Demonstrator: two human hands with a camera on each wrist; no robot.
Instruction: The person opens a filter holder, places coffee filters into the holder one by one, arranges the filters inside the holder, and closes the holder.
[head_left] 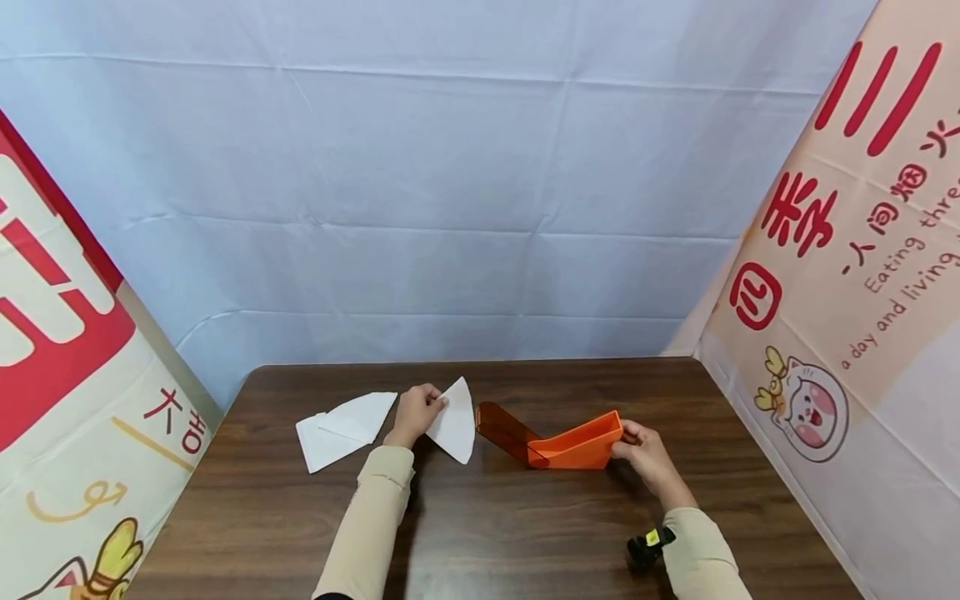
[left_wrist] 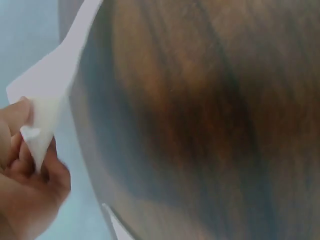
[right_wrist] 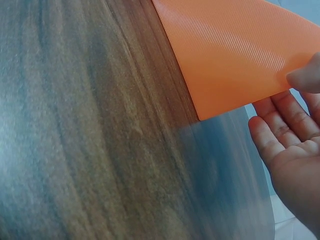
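Observation:
My left hand [head_left: 412,413] pinches a white cone-shaped paper coffee filter [head_left: 456,423] by its narrow end, with the rounded edge to the right. In the left wrist view, the thumb and fingers close on the tip of the filter [left_wrist: 47,92]. An orange filter holder [head_left: 583,450] stands on the table, its brown see-through lid [head_left: 508,432] swung open to the left. My right hand [head_left: 651,460] grips the holder's right end. In the right wrist view, the thumb lies on the ribbed orange side [right_wrist: 235,60], while the other fingers sit beyond its edge.
More white paper filters [head_left: 347,427] lie overlapping on the left of the brown wooden table [head_left: 480,533]. A black device with a yellow label [head_left: 649,547] is by the right sleeve. Pale cloth [head_left: 450,200] hangs behind the table, and printed cloths flank both sides.

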